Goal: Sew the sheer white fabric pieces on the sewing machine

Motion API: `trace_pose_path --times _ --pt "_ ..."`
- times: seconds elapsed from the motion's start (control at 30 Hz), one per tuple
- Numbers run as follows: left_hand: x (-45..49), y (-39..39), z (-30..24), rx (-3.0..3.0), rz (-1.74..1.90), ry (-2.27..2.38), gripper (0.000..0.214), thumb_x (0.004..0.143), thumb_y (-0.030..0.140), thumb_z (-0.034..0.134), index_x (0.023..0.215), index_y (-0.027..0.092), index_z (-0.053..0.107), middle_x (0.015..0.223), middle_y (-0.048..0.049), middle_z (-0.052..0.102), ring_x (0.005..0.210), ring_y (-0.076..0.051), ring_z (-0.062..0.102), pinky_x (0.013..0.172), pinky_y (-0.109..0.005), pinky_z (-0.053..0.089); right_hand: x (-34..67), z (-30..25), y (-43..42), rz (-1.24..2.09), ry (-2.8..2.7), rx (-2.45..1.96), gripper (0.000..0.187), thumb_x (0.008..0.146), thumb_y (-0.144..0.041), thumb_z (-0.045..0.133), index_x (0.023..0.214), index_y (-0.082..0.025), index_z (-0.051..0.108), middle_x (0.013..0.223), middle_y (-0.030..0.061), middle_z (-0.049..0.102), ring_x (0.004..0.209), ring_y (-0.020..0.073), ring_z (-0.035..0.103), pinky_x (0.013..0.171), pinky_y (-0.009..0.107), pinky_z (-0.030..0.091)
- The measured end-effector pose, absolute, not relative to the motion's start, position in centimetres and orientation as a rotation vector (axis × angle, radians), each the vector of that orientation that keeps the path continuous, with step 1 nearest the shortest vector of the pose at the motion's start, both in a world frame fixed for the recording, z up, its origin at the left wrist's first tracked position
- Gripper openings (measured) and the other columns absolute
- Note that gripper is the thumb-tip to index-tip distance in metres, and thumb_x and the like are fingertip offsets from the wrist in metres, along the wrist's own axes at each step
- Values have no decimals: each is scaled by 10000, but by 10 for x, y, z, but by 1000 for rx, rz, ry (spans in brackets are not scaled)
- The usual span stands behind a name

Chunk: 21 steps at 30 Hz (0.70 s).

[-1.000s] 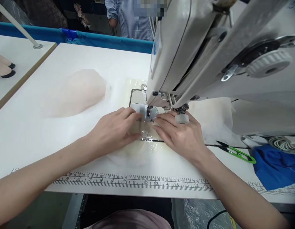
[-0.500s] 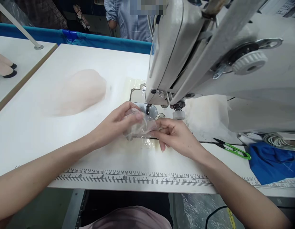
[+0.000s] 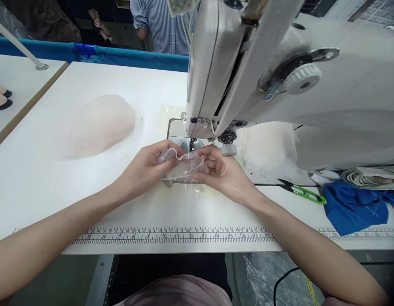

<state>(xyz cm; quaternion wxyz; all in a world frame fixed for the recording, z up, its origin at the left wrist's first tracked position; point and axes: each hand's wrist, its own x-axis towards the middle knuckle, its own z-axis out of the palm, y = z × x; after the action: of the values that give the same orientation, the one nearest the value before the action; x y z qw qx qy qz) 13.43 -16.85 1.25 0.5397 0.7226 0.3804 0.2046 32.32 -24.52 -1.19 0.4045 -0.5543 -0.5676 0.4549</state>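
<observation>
Between my two hands a piece of thin, sheer whitish fabric [image 3: 184, 168] is stretched, with a gathered edge along its top. My left hand [image 3: 155, 159] pinches its left end. Thumb and fingers of my right hand [image 3: 218, 168] grip the right end. Both hands are just in front of the needle area of a white sewing machine [image 3: 203, 63], whose metal needle plate [image 3: 179, 143] shows partly behind the fabric. A pale, skin-toned sheer fabric piece [image 3: 103, 123] lies flat on the table to the left.
Green-handled thread snips [image 3: 304, 193] and a blue cloth [image 3: 353, 208] lie at the right. A printed ruler [image 3: 184, 235] runs along the front edge of the white table [image 3: 120, 212]. Whitish fabric [image 3: 267, 142] sits under the machine arm. A person in a striped shirt [image 3: 165, 27] is beyond the blue trough.
My right hand has shifted its hold, and the sheer fabric is now spread wider, showing its gathered edge. The whole view has moved slightly, with the machine now further left.
</observation>
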Motion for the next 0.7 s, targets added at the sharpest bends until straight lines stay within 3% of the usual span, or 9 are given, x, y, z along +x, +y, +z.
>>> trace_pose_path --times 0.13,0.33,0.43,0.53,0.7 --pt "133 -165 9 1743 474 875 155 912 306 529 924 176 613 712 10 597 486 -70 502 387 -168 422 327 -10 -244 1019 -1439 -1500 222 778 -164 699 974 -207 606 692 -48 627 608 124 617 590 255 512" --pt "130 -166 7 1744 404 849 152 930 279 450 901 188 569 694 14 575 585 -107 574 522 -227 502 324 -9 -244 1070 -1321 -1495 148 789 -207 701 934 -207 671 760 -19 729 492 116 638 520 247 540" --pt "130 -168 8 1801 382 845 154 898 349 556 891 195 556 647 35 547 555 -103 538 483 -215 441 322 -10 -245 1074 -1301 -1492 121 798 -225 708 913 -206 676 721 -27 725 451 116 634 500 245 550" --pt "132 -170 4 1927 438 831 205 839 360 665 842 197 541 594 67 520 502 -78 469 455 -194 372 319 -13 -245 1091 -1264 -1429 65 803 -241 711 842 -206 672 608 -41 683 528 146 683 563 259 593" --pt "131 -169 -4 2181 651 798 44 830 196 653 865 192 626 736 34 625 574 -73 514 509 -190 380 315 -16 -246 983 -1330 -1380 36 796 -234 708 783 -205 690 795 12 738 745 180 725 713 321 629"
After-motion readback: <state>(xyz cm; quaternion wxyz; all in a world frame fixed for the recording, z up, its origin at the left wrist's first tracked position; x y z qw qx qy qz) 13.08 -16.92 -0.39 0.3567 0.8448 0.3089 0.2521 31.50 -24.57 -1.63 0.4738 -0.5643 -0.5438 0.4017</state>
